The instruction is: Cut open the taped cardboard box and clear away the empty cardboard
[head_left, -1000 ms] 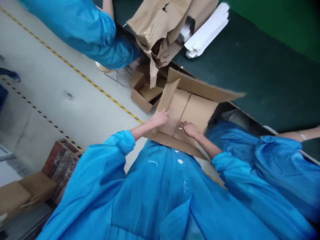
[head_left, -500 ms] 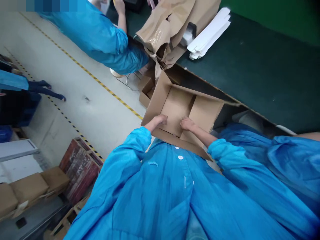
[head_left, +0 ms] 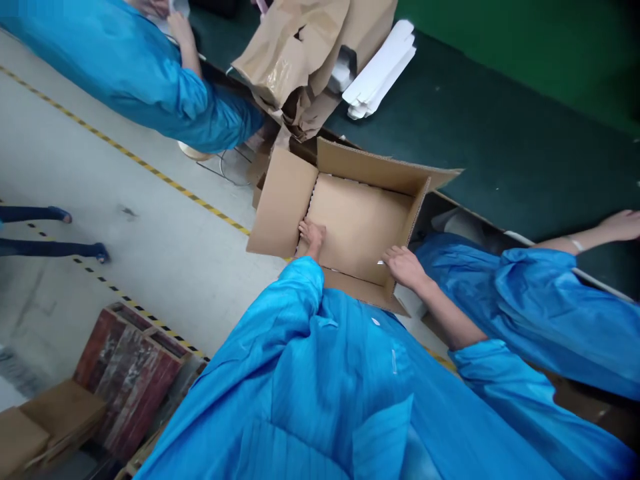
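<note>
Cardboard box [head_left: 357, 223] sat open in front of the person, between their body and the dark green table [head_left: 500, 133]. Half a second back the bottom flaps were still angled up; now they lay flat, so the base looked formed. Left hand [head_left: 312, 235] pressed open-palmed inside the near-left corner, right hand [head_left: 404, 265] gripped the near-right wall.
</note>
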The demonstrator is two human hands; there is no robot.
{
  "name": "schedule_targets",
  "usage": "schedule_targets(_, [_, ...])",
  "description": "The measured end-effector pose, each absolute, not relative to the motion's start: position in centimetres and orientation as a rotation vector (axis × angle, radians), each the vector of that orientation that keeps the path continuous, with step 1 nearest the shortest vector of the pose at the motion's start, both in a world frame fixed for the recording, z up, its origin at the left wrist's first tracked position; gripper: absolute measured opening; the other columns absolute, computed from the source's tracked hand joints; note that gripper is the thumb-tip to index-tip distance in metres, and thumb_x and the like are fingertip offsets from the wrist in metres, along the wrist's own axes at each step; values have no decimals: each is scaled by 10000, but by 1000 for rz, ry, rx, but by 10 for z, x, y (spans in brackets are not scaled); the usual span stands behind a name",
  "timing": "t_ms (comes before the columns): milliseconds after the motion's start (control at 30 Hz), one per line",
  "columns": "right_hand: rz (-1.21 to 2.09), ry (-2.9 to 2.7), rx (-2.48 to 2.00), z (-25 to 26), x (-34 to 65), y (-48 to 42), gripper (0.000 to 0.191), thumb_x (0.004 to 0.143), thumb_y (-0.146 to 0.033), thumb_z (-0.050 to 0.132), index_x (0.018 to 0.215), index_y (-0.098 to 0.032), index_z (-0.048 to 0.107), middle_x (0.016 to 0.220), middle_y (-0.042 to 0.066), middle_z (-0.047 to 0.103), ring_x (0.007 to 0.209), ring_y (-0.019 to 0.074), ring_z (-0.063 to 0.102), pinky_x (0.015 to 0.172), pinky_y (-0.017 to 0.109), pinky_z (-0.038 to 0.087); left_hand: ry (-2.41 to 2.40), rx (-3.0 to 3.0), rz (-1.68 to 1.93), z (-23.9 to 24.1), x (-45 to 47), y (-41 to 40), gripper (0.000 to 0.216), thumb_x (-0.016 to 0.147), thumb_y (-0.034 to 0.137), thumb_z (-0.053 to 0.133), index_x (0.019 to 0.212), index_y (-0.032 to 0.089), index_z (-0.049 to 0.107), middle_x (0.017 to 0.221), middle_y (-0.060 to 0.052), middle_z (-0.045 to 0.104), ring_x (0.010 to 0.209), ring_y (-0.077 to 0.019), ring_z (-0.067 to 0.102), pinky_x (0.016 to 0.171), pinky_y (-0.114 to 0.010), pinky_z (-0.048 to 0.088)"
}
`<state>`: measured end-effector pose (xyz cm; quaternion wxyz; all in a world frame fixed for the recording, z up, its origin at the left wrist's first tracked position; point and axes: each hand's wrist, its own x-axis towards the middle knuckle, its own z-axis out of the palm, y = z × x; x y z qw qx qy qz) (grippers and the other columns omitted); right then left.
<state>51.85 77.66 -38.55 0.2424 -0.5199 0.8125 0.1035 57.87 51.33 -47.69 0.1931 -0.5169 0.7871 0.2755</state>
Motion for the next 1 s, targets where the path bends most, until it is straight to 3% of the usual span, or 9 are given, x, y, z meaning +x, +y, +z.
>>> schedule_targets(267, [237, 2301, -1359, -380, 516, 791, 201, 958, -149, 441, 885, -136, 628, 880, 90, 650, 847, 212, 496, 750, 328, 279, 2096, -1673, 820, -477, 558, 511, 453, 952, 381, 618, 1347, 176, 538, 1412, -124, 516, 1264, -288, 536, 1037, -523, 486])
schedule_targets(1000, [23, 2406, -1340, -382, 520, 795, 257, 981, -167, 395, 858, -162, 621, 866, 106, 655, 847, 224, 513, 741, 340, 256, 2126, -1536, 897, -458, 550, 485, 402, 954, 382, 623, 1292, 169, 578, 1318, -111, 588, 1164, -251, 608, 971, -473, 542])
